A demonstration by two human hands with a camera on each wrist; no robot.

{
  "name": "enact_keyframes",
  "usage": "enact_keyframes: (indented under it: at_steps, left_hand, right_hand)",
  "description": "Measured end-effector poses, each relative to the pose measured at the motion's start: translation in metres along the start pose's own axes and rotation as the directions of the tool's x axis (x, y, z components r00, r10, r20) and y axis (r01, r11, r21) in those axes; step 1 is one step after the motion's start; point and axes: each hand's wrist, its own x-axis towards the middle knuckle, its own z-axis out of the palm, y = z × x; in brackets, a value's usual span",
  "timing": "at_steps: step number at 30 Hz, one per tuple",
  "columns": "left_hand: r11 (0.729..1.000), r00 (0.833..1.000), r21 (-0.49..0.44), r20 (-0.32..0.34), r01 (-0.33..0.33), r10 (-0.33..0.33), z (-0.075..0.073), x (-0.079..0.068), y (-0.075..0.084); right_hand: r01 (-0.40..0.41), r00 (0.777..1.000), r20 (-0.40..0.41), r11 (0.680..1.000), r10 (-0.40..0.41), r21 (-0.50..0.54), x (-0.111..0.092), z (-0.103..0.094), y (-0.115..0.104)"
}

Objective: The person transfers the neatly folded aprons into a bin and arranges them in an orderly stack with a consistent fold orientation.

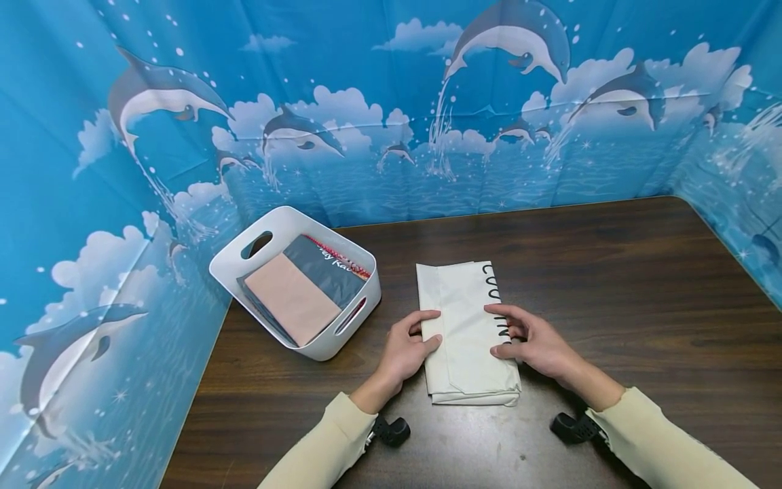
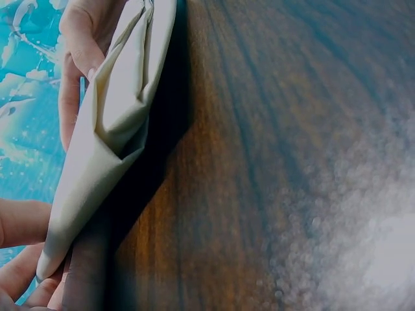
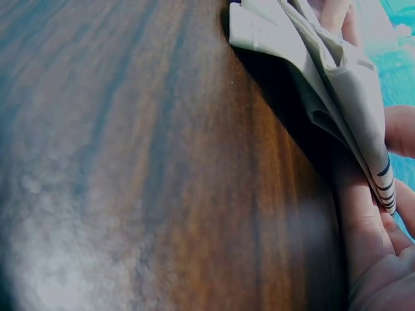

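A cream folded cloth (image 1: pixel 467 326) with black lettering along its right edge lies in front of me; it looks like a folded apron or bag, but its exact kind cannot be told. My left hand (image 1: pixel 408 346) grips its left edge, thumb and index finger on top and other fingers beneath. Opposite, my right hand (image 1: pixel 534 343) holds the lettered edge the same way. Both wrist views show the layered folds of the cloth (image 2: pixel 97 162) slightly off the table, with fingers curled under its sides.
To the left stands a white bin (image 1: pixel 287 221) with cut-out handles. Inside it are a pink folded piece (image 1: pixel 293 299), a dark grey one with white writing (image 1: pixel 324 265) and something red-patterned. A dolphin-print curtain (image 1: pixel 391 136) borders the brown wooden table (image 1: pixel 641 285).
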Motion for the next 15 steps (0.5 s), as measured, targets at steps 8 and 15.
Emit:
enact_keyframes:
  at_steps: [8, 15]
  left_hand:
    - [1.0, 1.0, -0.007, -0.007, 0.003, -0.003, 0.001, 0.001, 0.0]
    - [0.999, 0.999, 0.044, -0.039, 0.01, -0.008, 0.003, 0.002, 0.011]
  right_hand:
    - [-0.022, 1.0, 0.004, 1.0, 0.022, 0.013, 0.0, 0.0, -0.003]
    - [-0.032, 1.0, 0.003, 0.999, 0.031, 0.035, 0.001, -0.001, -0.011]
